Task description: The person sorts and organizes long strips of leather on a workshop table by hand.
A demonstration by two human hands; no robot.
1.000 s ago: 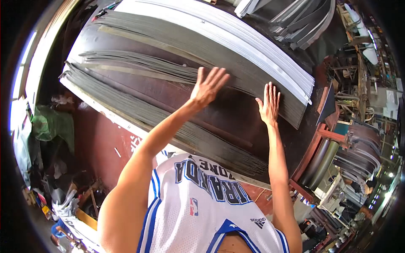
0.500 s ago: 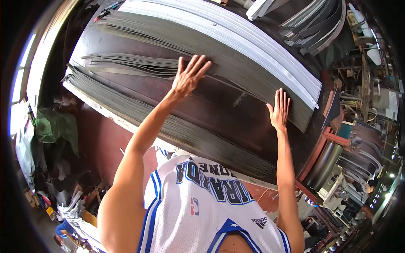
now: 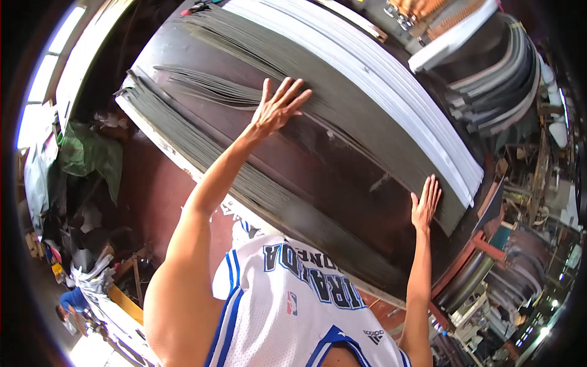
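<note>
Left of frame: cluttered floor, green bag (image 3: 85, 156), bright window strip at upper left. Table (image 3: 171, 202) runs diagonally across centre, loaded with long dark sheets. Near-edge stack of grey sheets (image 3: 202, 153) lies squared along the table edge. Left hand (image 3: 276, 109), upper centre, flat and open, fingers spread, palm pressing on a fanned bundle of thin grey sheets (image 3: 214, 92) lying on the top dark brown sheet (image 3: 318, 171). Right hand (image 3: 425, 205), centre right, also flat and open, fingers together, pressing at the edge of the far grey stack (image 3: 367, 116) near its lower end. Hands well apart, neither gripping anything. White sheet stack (image 3: 391, 92) sits behind the grey one, upper right. Judgement: sheets mostly stacked; fanned bundle by the left hand not yet aligned, so squaring up seems partly done.
</note>
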